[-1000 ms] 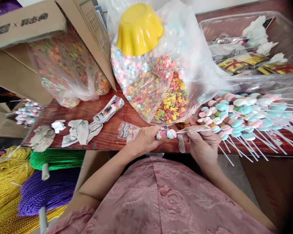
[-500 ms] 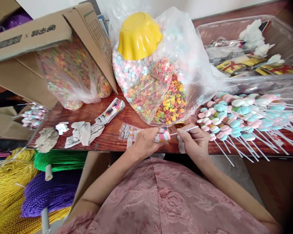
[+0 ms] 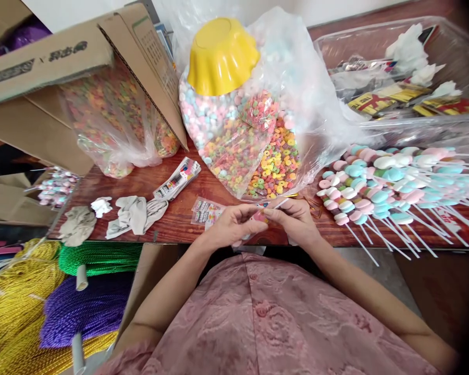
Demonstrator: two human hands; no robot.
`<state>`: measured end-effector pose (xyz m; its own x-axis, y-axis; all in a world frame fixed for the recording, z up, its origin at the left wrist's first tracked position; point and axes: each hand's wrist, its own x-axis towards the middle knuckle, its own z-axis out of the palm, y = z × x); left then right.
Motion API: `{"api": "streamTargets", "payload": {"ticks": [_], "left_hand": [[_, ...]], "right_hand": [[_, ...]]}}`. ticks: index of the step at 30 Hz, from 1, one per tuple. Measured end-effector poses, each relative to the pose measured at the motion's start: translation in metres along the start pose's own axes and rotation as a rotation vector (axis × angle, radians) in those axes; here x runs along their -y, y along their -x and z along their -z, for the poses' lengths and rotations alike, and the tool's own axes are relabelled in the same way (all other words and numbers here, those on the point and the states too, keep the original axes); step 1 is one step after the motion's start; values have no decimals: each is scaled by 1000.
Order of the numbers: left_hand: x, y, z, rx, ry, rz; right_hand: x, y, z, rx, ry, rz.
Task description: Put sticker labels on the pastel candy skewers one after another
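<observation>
My left hand (image 3: 232,225) and my right hand (image 3: 293,221) meet at the near edge of the wooden table (image 3: 180,219). Between them they pinch a candy skewer (image 3: 260,214): pink sweets sit inside a small printed bag in my left fingers, and the white stick (image 3: 280,203) pokes out past my right fingers. Both hands are closed on it. Most of the sweets are hidden by my fingers.
A heap of finished pastel candy skewers (image 3: 391,179) lies at the right. A big plastic bag of ring sweets (image 3: 254,151) with a yellow bowl (image 3: 221,54) on top stands behind my hands. Small printed bags (image 3: 206,211), crumpled cloths (image 3: 135,213), a cardboard box (image 3: 62,78) and cord spools (image 3: 78,307) sit at the left.
My right hand has slid left along the stick until it meets my left hand. The sweets have gone further into the small bag and are now mostly covered by fingers.
</observation>
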<state>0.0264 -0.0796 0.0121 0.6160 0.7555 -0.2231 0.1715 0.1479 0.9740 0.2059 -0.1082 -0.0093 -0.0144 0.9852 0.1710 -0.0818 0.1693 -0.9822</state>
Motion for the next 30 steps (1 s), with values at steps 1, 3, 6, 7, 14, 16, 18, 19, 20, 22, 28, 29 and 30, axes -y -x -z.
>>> {"api": "streamTargets", "payload": {"ticks": [1,3,6,7,14,16,18,19,20,22,28,29,30], "left_hand": [[-1,0,3,1,80,48],[-1,-1,5,-54,176,82],[6,-6,-2,-213,267,13],[8,-8,-6,-265,294,-27],[11,-19,-16,-549,208,-222],[10,-21,-14,-584,126,-283],[10,-23,-15,-598,62,-363],[12,-24,-16,-599,42,-399],[13,-24,-17,-601,37,-422],[18,-23,-20,-582,86,-402],[27,-13,-22,-314,236,-167],[27,-12,-23,-300,232,-169],[26,-11,-24,-297,233,-176]], "right_hand": [[3,-5,3,50,-5,-2],[9,-14,6,135,-7,-13],[12,-24,1,174,-14,-1],[12,-26,-2,163,-16,16],[-5,-17,-12,-88,-157,60],[-10,-9,-16,-148,-108,57],[-14,-2,-22,-201,-1,74],[-15,-1,-25,-226,30,94],[-15,-1,-26,-250,37,120],[-16,-4,-27,-290,15,174],[-22,-6,-21,-272,113,296],[-22,-4,-22,-272,137,307],[-22,-3,-24,-278,157,317]]}}
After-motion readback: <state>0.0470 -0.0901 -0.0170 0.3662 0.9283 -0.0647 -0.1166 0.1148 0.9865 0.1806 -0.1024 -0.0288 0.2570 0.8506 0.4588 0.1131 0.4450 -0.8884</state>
